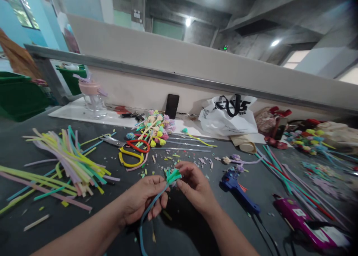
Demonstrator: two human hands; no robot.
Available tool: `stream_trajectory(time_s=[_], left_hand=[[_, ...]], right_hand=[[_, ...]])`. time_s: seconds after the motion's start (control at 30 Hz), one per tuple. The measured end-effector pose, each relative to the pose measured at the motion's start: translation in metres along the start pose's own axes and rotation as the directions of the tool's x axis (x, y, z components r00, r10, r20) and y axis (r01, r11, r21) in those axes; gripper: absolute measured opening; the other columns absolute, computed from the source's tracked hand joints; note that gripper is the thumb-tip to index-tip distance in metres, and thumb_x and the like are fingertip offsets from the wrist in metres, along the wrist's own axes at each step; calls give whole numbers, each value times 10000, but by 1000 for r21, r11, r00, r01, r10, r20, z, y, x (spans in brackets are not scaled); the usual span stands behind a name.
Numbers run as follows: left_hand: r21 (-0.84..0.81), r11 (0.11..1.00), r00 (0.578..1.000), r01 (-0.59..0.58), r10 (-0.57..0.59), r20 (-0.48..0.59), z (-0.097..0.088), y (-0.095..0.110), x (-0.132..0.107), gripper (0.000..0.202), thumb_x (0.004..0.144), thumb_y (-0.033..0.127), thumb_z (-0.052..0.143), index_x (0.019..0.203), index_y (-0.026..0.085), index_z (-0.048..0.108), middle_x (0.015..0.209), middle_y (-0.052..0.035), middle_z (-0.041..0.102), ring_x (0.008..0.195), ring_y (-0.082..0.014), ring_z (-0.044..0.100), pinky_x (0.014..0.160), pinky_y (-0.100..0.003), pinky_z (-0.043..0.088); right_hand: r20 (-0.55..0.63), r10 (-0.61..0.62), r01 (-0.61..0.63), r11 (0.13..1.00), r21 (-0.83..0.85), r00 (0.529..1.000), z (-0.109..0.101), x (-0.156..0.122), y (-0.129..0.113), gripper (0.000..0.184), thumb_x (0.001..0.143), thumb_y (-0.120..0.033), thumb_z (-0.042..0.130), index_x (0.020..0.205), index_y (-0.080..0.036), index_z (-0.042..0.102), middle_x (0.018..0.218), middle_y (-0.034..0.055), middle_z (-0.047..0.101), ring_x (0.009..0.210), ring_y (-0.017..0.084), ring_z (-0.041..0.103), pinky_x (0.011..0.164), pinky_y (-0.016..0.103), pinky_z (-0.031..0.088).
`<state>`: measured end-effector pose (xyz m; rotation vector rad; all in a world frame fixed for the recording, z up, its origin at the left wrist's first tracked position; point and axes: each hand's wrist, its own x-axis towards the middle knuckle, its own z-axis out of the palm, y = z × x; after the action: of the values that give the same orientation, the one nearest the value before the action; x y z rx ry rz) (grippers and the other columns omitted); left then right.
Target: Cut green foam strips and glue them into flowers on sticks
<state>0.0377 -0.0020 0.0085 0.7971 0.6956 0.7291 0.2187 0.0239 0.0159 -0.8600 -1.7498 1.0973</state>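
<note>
My left hand (152, 196) pinches a blue pipe-cleaner stem (145, 217) just under its head, and the stem's long end curves down toward me. Short green pieces form a pipe-cleaner flower (172, 176) at the top of that stem. From the other side, thumb and fingertips of my right hand (192, 187) close on the edge of the green pieces. Small cut scraps lie on the dark table beyond both hands. Scissors (131, 156) with a red and a yellow handle loop rest ahead, left of the hands. A blue glue gun (240, 192) lies to the right.
Loose pipe cleaners (69, 159) are heaped on the left. Finished pipe-cleaner flowers (153, 127) pile up at the back, near a phone (172, 106) and a white bag (228, 116). A clear cup (93, 99) stands back left. A magenta device (307, 222) with cords lies right.
</note>
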Motion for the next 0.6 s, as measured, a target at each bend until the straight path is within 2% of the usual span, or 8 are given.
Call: stream_trajectory(time_s=[0.2, 0.3, 0.33, 0.37, 0.43, 0.5, 0.53, 0.6], left_hand=[[73, 996, 993, -55, 62, -96, 4, 6, -1, 207, 789, 355, 498, 715, 177, 420, 573, 28, 565, 316, -49, 441, 285, -140, 335], [327, 945, 973, -5, 80, -217, 13, 18, -7, 148, 780, 312, 461, 710, 196, 399, 570, 26, 569, 300, -77, 440, 273, -168, 304], [463, 886, 957, 13, 123, -261, 16, 22, -10, 130, 775, 294, 456, 704, 200, 401, 561, 27, 564, 302, -82, 440, 285, -176, 299], [613, 790, 936, 15, 204, -285, 18, 25, -13, 121, 773, 281, 454, 693, 200, 412, 551, 27, 554, 319, -86, 444, 315, -184, 306], [870, 492, 879, -34, 429, -208, 20, 30, -20, 127, 785, 272, 453, 683, 198, 461, 563, 15, 546, 419, -101, 491, 419, -204, 340], [981, 183, 820, -62, 570, -55, 19, 31, -24, 132, 802, 274, 448, 710, 203, 510, 601, -2, 554, 524, -124, 517, 505, -226, 340], [996, 72, 805, -53, 594, 0, 18, 31, -25, 130, 810, 268, 437, 733, 206, 523, 619, -8, 558, 553, -133, 518, 527, -235, 330], [998, -49, 805, -28, 591, 52, 16, 30, -24, 136, 825, 241, 405, 770, 208, 525, 649, -12, 563, 574, -138, 511, 545, -246, 314]], right_hand=[[7, 95, -93, 958, 270, 995, 0, 4, 0, 172, 764, -265, 611, 873, -232, 483, 1069, 40, 466, 809, 148, 568, 642, 277, 493], [6, 127, -120, 923, 366, 992, -1, 5, -3, 176, 755, -287, 628, 855, -227, 495, 983, 21, 494, 754, 138, 582, 613, 261, 482], [14, 134, -129, 914, 386, 991, -2, 5, -4, 173, 756, -297, 628, 852, -223, 503, 954, 18, 505, 738, 134, 580, 607, 258, 477], [28, 139, -139, 905, 401, 990, -2, 5, -4, 175, 759, -307, 625, 858, -221, 510, 930, 18, 517, 728, 133, 576, 604, 257, 474], [61, 140, -152, 893, 424, 988, -3, 4, -4, 203, 762, -325, 619, 902, -219, 516, 886, 19, 542, 719, 136, 570, 609, 260, 470], [103, 132, -164, 879, 447, 986, -3, 3, -4, 262, 761, -330, 620, 966, -214, 504, 852, 24, 562, 737, 145, 566, 636, 273, 469], [123, 123, -167, 869, 466, 985, -2, 3, -3, 301, 753, -327, 629, 995, -211, 494, 847, 29, 570, 753, 151, 565, 644, 279, 469], [162, 106, -175, 845, 505, 981, -1, 3, -2, 363, 733, -315, 652, 1032, -205, 479, 850, 38, 579, 786, 165, 564, 651, 290, 472]])
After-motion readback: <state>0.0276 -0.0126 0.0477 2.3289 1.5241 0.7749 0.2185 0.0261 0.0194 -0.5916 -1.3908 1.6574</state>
